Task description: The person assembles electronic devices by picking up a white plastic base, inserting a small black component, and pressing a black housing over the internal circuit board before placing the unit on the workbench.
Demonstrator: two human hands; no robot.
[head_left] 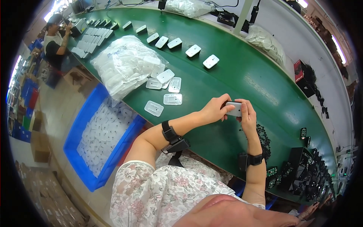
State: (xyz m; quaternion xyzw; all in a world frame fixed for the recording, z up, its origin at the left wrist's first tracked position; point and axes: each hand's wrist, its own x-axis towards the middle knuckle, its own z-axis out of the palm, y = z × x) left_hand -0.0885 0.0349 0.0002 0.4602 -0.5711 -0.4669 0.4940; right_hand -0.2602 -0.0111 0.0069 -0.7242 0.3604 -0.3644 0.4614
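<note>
Both my hands hold one small rounded-rectangle plastic housing, light grey with a dark spot, above the green bench. My left hand grips its left end, thumb across the top. Around the right end close the fingers of my right hand. Left of my hands lie loose white plastic covers, several of them beside a clear bag stuffed with pale parts. A scatter of small black parts lies by my right forearm.
A row of white-topped assembled units runs along the bench. A blue bin of translucent pieces stands at its left edge. Dark circuit parts pile up at the right. Another person sits at the far left.
</note>
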